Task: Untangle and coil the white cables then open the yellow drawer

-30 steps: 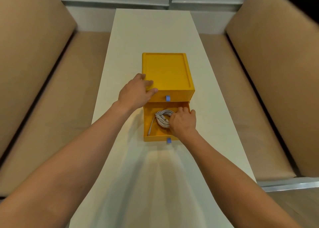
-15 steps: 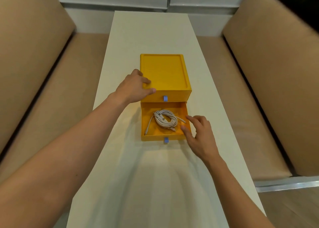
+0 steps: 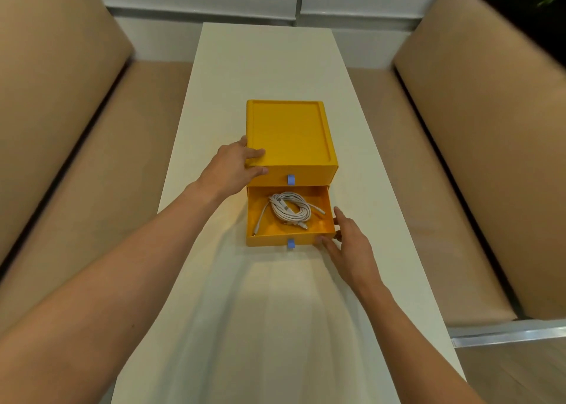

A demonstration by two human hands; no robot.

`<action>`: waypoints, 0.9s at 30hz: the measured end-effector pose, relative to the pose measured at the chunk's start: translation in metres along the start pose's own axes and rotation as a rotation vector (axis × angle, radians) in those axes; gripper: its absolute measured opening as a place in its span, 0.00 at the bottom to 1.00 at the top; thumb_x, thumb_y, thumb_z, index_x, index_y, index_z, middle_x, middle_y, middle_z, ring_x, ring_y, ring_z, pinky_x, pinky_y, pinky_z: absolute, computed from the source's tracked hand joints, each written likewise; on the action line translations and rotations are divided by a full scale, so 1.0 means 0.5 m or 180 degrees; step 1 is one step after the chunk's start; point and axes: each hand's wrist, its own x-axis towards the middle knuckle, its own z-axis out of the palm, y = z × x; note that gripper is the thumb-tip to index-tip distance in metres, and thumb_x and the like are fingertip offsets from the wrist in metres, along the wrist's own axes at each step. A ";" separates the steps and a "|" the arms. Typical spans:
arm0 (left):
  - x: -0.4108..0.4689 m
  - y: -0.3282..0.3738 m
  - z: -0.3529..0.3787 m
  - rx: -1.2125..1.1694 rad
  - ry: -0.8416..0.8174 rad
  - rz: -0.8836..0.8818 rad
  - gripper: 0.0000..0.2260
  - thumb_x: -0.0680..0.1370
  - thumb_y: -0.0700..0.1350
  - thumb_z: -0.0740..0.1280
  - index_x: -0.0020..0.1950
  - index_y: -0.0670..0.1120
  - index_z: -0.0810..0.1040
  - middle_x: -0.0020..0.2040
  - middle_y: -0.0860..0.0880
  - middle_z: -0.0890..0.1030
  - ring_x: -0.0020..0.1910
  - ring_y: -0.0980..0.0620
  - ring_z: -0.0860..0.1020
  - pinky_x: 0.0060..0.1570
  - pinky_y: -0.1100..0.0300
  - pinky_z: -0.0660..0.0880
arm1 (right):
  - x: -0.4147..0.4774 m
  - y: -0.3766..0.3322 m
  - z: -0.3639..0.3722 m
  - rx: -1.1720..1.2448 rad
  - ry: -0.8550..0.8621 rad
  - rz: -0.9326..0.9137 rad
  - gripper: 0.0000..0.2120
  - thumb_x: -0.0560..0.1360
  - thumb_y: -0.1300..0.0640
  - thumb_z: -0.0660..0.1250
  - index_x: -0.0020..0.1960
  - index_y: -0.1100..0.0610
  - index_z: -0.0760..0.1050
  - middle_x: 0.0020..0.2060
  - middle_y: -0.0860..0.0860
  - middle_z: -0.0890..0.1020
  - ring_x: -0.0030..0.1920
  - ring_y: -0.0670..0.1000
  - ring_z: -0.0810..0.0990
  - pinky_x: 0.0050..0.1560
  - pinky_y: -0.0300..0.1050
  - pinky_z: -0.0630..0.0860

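Long white table (image 3: 266, 76) runs away from the viewer between two tan benches (image 3: 58, 134), white wall panels at the far end. Yellow box (image 3: 288, 134) sits mid-table, long axis along the table, front facing the viewer. Lower drawer (image 3: 312, 240) is pulled out; upper one shut. Each has a blue tab (image 3: 291, 180). Coiled cables (image 3: 289, 210) lie inside the drawer, loose ends trailing left and right. Left hand (image 3: 232, 168) clamps the box's near-left corner. Right hand (image 3: 352, 244), fingers spread, touches the drawer's front-right corner.
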 end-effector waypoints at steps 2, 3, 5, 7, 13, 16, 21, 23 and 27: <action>-0.001 0.001 -0.003 -0.0036 -0.0024 0.0003 0.26 0.81 0.53 0.70 0.77 0.47 0.72 0.83 0.43 0.60 0.77 0.39 0.68 0.74 0.45 0.67 | 0.031 -0.004 -0.010 -0.0004 -0.0004 -0.0018 0.36 0.81 0.45 0.66 0.83 0.51 0.54 0.72 0.50 0.74 0.64 0.51 0.79 0.63 0.50 0.76; -0.001 0.000 -0.003 -0.0064 -0.0035 -0.0005 0.26 0.81 0.53 0.70 0.77 0.47 0.72 0.83 0.43 0.60 0.77 0.39 0.68 0.74 0.45 0.67 | 0.048 -0.010 -0.015 0.0013 -0.0010 -0.0019 0.37 0.81 0.45 0.67 0.83 0.51 0.53 0.72 0.50 0.74 0.63 0.52 0.79 0.63 0.51 0.76; -0.002 0.000 -0.003 -0.0103 -0.0049 -0.0013 0.26 0.80 0.54 0.70 0.77 0.48 0.72 0.83 0.43 0.59 0.77 0.39 0.68 0.74 0.44 0.67 | 0.085 -0.022 -0.023 0.0013 -0.0005 -0.0011 0.39 0.81 0.45 0.68 0.83 0.51 0.50 0.73 0.51 0.72 0.62 0.52 0.80 0.63 0.54 0.77; -0.003 -0.002 -0.003 -0.0087 -0.0048 0.0000 0.26 0.80 0.54 0.70 0.77 0.48 0.73 0.83 0.43 0.59 0.76 0.39 0.68 0.74 0.45 0.66 | 0.122 -0.034 -0.029 0.0026 0.0020 0.0042 0.43 0.79 0.44 0.69 0.84 0.50 0.47 0.75 0.52 0.69 0.60 0.53 0.80 0.62 0.56 0.78; -0.004 -0.003 -0.006 -0.0112 -0.0074 -0.0030 0.25 0.80 0.54 0.70 0.77 0.49 0.73 0.83 0.44 0.58 0.77 0.41 0.68 0.74 0.48 0.65 | 0.186 -0.058 -0.025 0.0129 -0.0065 0.0092 0.29 0.80 0.47 0.70 0.76 0.52 0.63 0.69 0.53 0.77 0.63 0.59 0.80 0.58 0.54 0.76; -0.001 -0.003 -0.009 -0.0104 -0.0127 -0.0037 0.26 0.80 0.54 0.70 0.77 0.49 0.72 0.83 0.43 0.58 0.77 0.41 0.68 0.74 0.48 0.66 | 0.201 -0.064 -0.018 0.0157 0.0134 0.0228 0.24 0.79 0.47 0.70 0.71 0.55 0.68 0.65 0.55 0.79 0.61 0.59 0.80 0.55 0.53 0.75; -0.003 0.007 -0.012 -0.0124 -0.0149 -0.0088 0.26 0.81 0.53 0.70 0.77 0.49 0.72 0.83 0.43 0.57 0.79 0.40 0.65 0.75 0.48 0.63 | 0.198 -0.072 -0.027 0.0042 0.0167 0.0247 0.23 0.79 0.47 0.70 0.68 0.56 0.69 0.62 0.55 0.80 0.58 0.59 0.80 0.52 0.53 0.75; -0.007 0.013 -0.015 -0.0055 -0.0172 -0.0094 0.26 0.81 0.53 0.70 0.78 0.49 0.71 0.84 0.44 0.57 0.79 0.41 0.63 0.75 0.48 0.62 | 0.196 -0.079 -0.034 -0.0039 0.0067 0.0267 0.23 0.79 0.48 0.70 0.68 0.57 0.68 0.62 0.56 0.80 0.58 0.60 0.80 0.52 0.54 0.76; -0.009 0.016 -0.031 0.0118 -0.0417 -0.0105 0.28 0.82 0.55 0.67 0.81 0.52 0.65 0.85 0.45 0.53 0.81 0.41 0.60 0.76 0.48 0.60 | 0.184 -0.100 -0.050 -0.0292 -0.0282 0.0505 0.24 0.80 0.51 0.69 0.71 0.57 0.67 0.66 0.58 0.78 0.62 0.61 0.79 0.58 0.55 0.76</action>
